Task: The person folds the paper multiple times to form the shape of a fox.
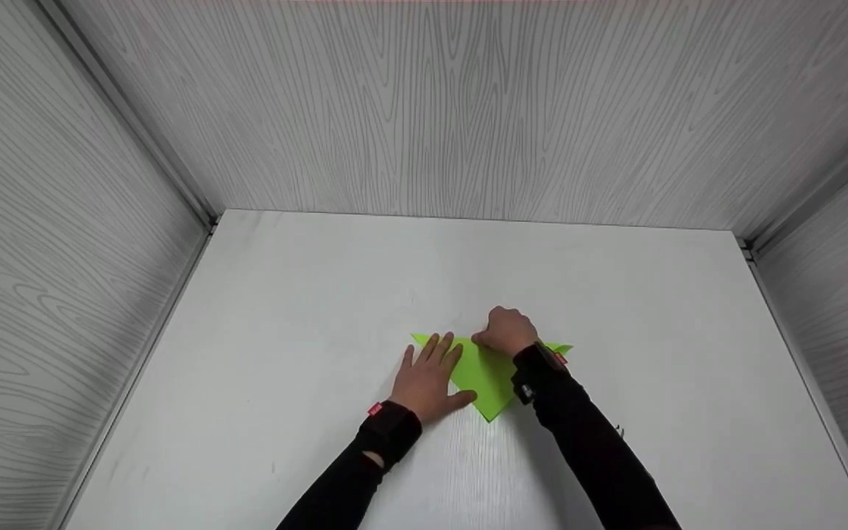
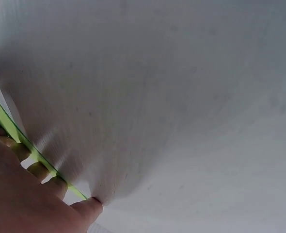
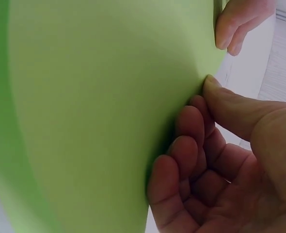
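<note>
A bright green sheet of paper [image 1: 484,383] lies on the table, folded into a triangle with its long edge away from me and a corner toward me. My left hand [image 1: 426,383] rests on its left part with the fingers spread, the thumb near the lower corner. In the left wrist view, the left fingertips [image 2: 58,186] lie along the paper's edge. My right hand [image 1: 509,331] is at the long far edge, right of the middle. In the right wrist view, its fingers [image 3: 165,177] are curled against that edge and the thumb presses at it.
The white table [image 1: 306,294] is bounded by a grey wood-grain panel [image 1: 424,110] at the back and similar panels at both sides. A few small dark marks [image 1: 620,431] show beside the right forearm. Black sleeves and wrist straps cover both forearms.
</note>
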`<state>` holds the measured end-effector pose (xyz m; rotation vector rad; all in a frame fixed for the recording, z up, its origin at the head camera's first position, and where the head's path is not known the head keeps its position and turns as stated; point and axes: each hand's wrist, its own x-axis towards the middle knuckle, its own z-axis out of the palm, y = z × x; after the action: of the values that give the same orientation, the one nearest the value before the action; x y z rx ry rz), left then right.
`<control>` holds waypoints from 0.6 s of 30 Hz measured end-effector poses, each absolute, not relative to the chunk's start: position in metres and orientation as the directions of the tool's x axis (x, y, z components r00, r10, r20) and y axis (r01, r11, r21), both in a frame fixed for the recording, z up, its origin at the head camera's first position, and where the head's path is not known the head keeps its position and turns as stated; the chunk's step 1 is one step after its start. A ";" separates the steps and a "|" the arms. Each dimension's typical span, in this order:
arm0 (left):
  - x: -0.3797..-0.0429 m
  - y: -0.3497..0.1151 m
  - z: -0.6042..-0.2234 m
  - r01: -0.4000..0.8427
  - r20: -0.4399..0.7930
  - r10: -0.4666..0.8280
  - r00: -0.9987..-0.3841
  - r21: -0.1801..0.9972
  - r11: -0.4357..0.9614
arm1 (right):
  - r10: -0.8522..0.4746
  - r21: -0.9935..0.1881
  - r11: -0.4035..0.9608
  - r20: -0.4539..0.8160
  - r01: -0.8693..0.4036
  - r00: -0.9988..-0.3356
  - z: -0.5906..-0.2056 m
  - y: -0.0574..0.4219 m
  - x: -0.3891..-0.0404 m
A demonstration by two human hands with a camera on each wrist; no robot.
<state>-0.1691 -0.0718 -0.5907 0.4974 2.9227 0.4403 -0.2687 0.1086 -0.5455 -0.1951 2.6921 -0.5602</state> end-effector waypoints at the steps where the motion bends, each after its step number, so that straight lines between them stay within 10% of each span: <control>1: -0.169 -0.072 -0.590 0.300 -0.095 0.343 -0.934 0.311 0.902 | -0.210 -0.409 0.911 -0.338 -0.058 -0.917 -0.545 0.111 -0.269; 18: -0.170 -0.070 -0.589 0.293 -0.091 0.341 -0.935 0.341 0.893 | -0.160 -0.390 0.921 -0.338 -0.016 -0.927 -0.543 0.170 -0.268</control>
<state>-0.1700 -0.0699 -0.5888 0.4904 2.9110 0.4899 -0.2681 0.1700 -0.5432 -0.1291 2.7122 -0.5464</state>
